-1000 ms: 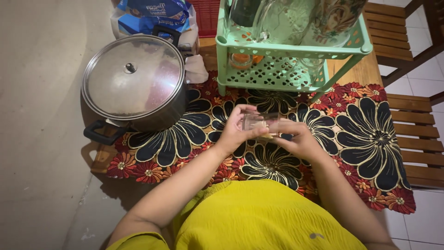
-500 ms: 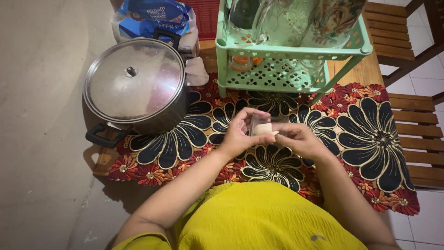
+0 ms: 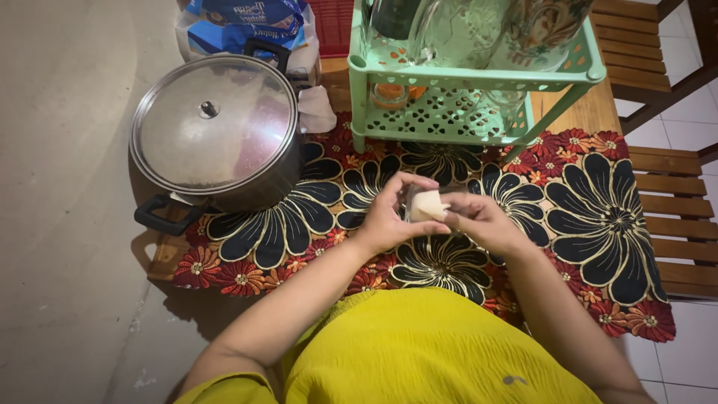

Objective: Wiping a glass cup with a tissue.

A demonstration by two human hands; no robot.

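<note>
**Observer A:** Floral cloth [image 3: 598, 217], dark with red and cream flowers, covered the wooden table [image 3: 591, 112] in the head view. What stood on it?

**Observer B:** At the left rear, a lidded steel pot [image 3: 217, 135]. At the centre rear, a green plastic rack [image 3: 471, 82] carrying glassware. A slatted chair [image 3: 673, 224] stood at the right.

**Observer A:** State of the hands?

**Observer B:** The left hand [image 3: 385, 217] and the right hand [image 3: 482, 221] met over the cloth, in front of the rack. Both sets of fingers were closed narrowly on one small clear packet [image 3: 428, 206] with a pale, cream-coloured piece inside. The packet was held clear of the cloth, between the two hands.

**Observer A:** Progress?

**Observer B:** As a judgement: the packet was in hand and being worked at. Whether it was opened could not be told. Nothing had been set down beside it.

**Observer A:** Difference from half a second before?

**Observer B:** The hands remained in nearly the same place. The pale piece showed more plainly between the fingers. Pot and rack had not moved.
</note>
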